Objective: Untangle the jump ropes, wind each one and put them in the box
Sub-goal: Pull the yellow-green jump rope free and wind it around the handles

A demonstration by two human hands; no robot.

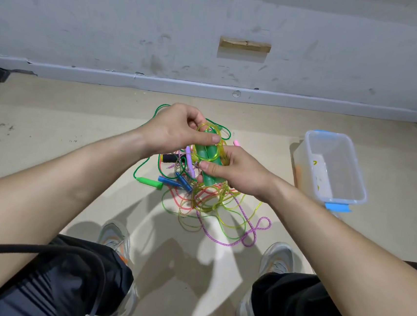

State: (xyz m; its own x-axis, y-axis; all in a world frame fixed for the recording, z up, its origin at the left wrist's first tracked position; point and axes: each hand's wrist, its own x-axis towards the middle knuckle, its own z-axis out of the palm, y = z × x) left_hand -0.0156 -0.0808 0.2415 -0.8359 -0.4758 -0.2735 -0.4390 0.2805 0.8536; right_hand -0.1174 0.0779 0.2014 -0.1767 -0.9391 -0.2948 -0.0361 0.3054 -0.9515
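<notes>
Head view: both hands on a half-wound yellow rope above the tangle

Pale floor (51, 142) runs to a scuffed wall at the far side. To the right stands the clear plastic box (340, 155) with blue latches. Inside it only a few small yellow specks show, and an orange blur shows at its left wall; I cannot tell what these are.

At the centre lies the tangle of ropes (197, 207), with yellow, green, red and purple cords looped over one another on the floor.

Above it, the left hand (177, 129) has its fingers curled and pinches a loop of the yellow rope (206, 127) between thumb and fingertips, at the far end of the bundle. The right hand (236, 173) grips the pair of green handles (206, 155) at their near end, thumb laid across them. Yellow rope is wrapped around the handles and trails down into the tangle.

Loose in the pile at the left are a bright green handle (150, 182), two blue handles (174, 181), a purple handle (189, 156) and a black handle (169, 158).
</notes>
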